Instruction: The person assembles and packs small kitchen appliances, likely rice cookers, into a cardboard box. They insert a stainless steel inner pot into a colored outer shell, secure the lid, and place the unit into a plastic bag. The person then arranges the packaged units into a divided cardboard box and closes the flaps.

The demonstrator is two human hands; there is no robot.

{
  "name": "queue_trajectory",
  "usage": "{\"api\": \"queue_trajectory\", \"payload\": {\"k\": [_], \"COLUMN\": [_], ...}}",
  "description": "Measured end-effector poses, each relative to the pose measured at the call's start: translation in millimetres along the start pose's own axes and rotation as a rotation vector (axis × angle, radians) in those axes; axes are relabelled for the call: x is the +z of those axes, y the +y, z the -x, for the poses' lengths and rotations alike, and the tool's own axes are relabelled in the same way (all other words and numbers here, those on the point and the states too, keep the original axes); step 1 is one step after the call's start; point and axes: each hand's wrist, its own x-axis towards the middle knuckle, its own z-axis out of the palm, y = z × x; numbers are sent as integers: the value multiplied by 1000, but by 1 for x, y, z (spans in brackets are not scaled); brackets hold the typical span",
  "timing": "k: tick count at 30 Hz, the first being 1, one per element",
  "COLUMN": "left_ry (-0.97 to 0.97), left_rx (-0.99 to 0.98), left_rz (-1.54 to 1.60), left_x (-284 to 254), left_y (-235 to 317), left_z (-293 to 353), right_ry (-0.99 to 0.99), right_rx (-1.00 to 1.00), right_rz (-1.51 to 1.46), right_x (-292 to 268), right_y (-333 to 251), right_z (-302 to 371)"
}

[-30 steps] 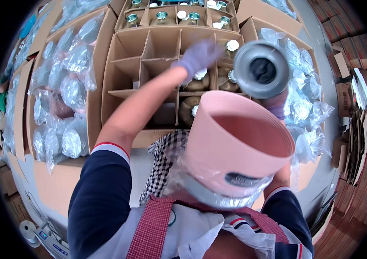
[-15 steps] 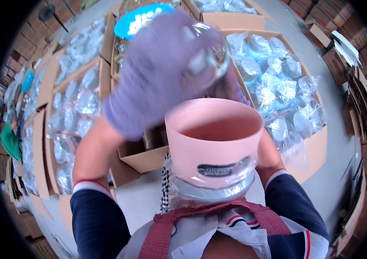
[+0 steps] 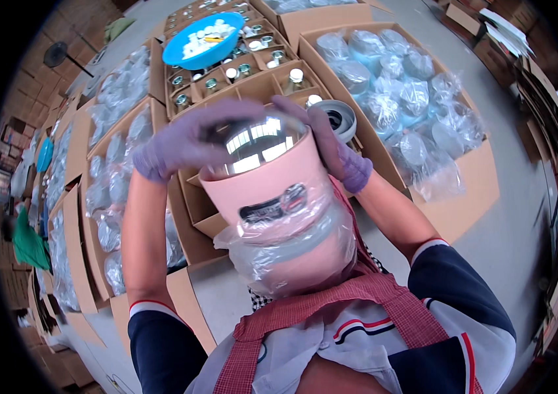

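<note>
A pink cylindrical flask casing (image 3: 246,195) tilts in front of my chest, its lower part wrapped in clear plastic film (image 3: 285,253). A mirrored glass liner (image 3: 272,141) sits in its open top, reflecting windows. My gloved left hand (image 3: 190,139) curves over the liner's left side, thumb and fingers apart around it, slightly blurred. Along the right side of the casing's rim, my gloved right hand (image 3: 331,146) grips it. Just beyond that hand is a grey ring-shaped part (image 3: 343,108); whether the fingers touch it is hidden.
Ahead stands a divided carton (image 3: 269,85) of glass liners, some with white caps. A blue basin (image 3: 190,62) of small white pieces rests on it. Cartons of film-wrapped parts (image 3: 410,92) flank both sides. A person in green (image 3: 29,240) is at far left.
The mirrored liner has come down from above into the pink casing. The casing has tilted and shifted left. Both hands have lowered to its rim, and the grey ring has come into view.
</note>
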Motion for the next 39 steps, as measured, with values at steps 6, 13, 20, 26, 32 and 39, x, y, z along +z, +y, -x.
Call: {"api": "queue_trajectory", "payload": {"k": [6,13,20,26,32,39], "left_ry": [37,826,686,295,484,540], "left_rx": [-173,-115,139,511,305,448], "left_rz": [-287,231,365,-35,-129,-262], "left_x": [17,-10,-54,-19,9,23], "left_y": [0,-123,-89,-49,-19,-28], "left_z": [-33,-77,-20,-32,-18,-14], "right_ry": [301,362,224,19,63,101], "right_rx": [-42,-81,-309,-463,-738,-672], "right_rz": [1266,907,136,185,267,439], "right_x": [-137,-141,-103,-48,-44,-20], "right_y": [106,108,-34,8,12,-21], "right_z": [-73,-120,-76,-54,-62,-16]}}
